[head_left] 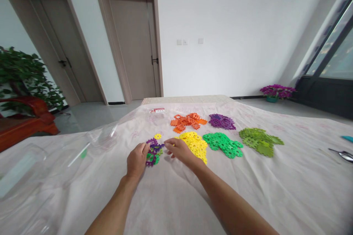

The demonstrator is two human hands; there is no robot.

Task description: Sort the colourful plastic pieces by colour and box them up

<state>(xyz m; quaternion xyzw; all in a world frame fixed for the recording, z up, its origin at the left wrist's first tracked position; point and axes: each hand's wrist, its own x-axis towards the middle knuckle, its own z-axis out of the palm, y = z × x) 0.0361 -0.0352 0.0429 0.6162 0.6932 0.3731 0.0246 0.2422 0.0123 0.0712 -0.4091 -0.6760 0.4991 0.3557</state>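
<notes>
My left hand [137, 160] is curled around a joined cluster of purple, green and yellow snowflake pieces [154, 151] on the pale cloth. My right hand [178, 148] rests just to the right of that cluster, fingers pinched at its edge on a small piece I cannot make out. Beside my right hand lies a yellow pile [196, 143]. Further right are a bright green pile [224, 144] and a lime green pile [259, 140]. Behind them sit an orange pile [187, 121] and a purple pile [221, 121].
A clear plastic container [103, 136] and more clear plastic [22, 165] lie at the left of the cloth-covered table [193, 198]. A small red-and-white card [157, 110] lies at the far edge. Metal tongs [343, 154] lie at the right. Doors, plant and wooden chair stand beyond.
</notes>
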